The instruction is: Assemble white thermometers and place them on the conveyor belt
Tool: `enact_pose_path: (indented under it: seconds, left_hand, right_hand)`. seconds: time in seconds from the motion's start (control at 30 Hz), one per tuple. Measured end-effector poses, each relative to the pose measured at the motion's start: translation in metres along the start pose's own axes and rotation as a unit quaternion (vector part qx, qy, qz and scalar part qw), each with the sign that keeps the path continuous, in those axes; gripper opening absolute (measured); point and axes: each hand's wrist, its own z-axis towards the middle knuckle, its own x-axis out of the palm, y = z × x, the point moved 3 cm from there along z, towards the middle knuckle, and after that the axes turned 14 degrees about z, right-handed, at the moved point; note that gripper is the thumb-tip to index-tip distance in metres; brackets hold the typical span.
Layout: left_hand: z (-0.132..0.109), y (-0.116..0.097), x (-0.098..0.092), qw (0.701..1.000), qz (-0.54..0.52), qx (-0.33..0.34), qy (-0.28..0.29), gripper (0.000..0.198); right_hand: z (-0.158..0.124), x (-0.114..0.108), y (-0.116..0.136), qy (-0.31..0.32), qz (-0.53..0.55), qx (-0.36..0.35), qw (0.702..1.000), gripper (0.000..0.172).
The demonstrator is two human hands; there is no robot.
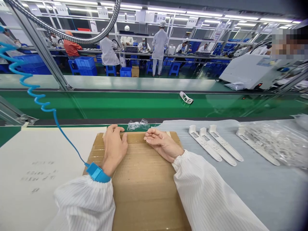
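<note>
Left hand (115, 149) and right hand (162, 144) both empty, resting side by side on a brown cardboard sheet (144, 189) at 12 o'clock. Left hand lies palm down near the sheet's far edge, fingers loosely curled, with a blue wrist strap (97, 172) on the wrist and a coiled blue cord (36, 93) running off toward 10 o'clock. Right hand lies on its side, palm partly up, fingers half curled, pinching nothing. Scrap of clear plastic (137, 125) just past the fingertips at 12 o'clock. White plastic parts (216, 144) lie on a grey sheet (264, 199) at 2 o'clock, with a clear bag (276, 144) beyond them. White paper sheet (31, 186) at 9 o'clock. Green conveyor belt (96, 104) runs across 12 o'clock, small white part (186, 97) on it.
</note>
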Motion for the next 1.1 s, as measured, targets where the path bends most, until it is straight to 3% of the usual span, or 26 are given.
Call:
enact_pose_path:
  seconds: [0.13,0.2,0.27,0.33,0.57,0.8,1.1]
  left_hand:
    - [0.000,0.000,0.000,1.000,-0.001,-0.001,-0.001,0.021]
    - [-0.001,0.000,0.000,1.000,-0.001,-0.002,-0.001,0.021]
    - [-0.001,0.000,0.000,1.000,0.000,-0.003,-0.001,0.021]
    - [-0.001,0.000,0.000,1.000,0.002,-0.003,-0.001,0.020]
    - [0.000,0.001,0.001,1.000,0.010,0.002,0.006,0.020]
    - [0.001,0.002,0.001,1.000,0.010,0.002,0.016,0.023]
    - [0.000,0.003,0.001,1.000,-0.004,-0.003,0.008,0.022]
  right_hand:
    - [-0.003,0.007,-0.003,0.020,-0.177,-0.125,0.976,0.024]
    - [-0.008,0.014,-0.003,0.043,-0.326,-0.194,0.924,0.018]
    - [-0.014,0.019,-0.001,0.043,-0.442,-0.232,0.865,0.023]
    - [-0.017,0.020,0.002,0.030,-0.495,-0.225,0.839,0.032]
    - [-0.014,0.010,0.010,0.011,-0.478,-0.161,0.863,0.042]
    - [-0.017,0.013,0.010,0.040,-0.491,-0.111,0.863,0.045]
    - [-0.009,0.005,0.004,-0.026,-0.452,-0.169,0.876,0.036]
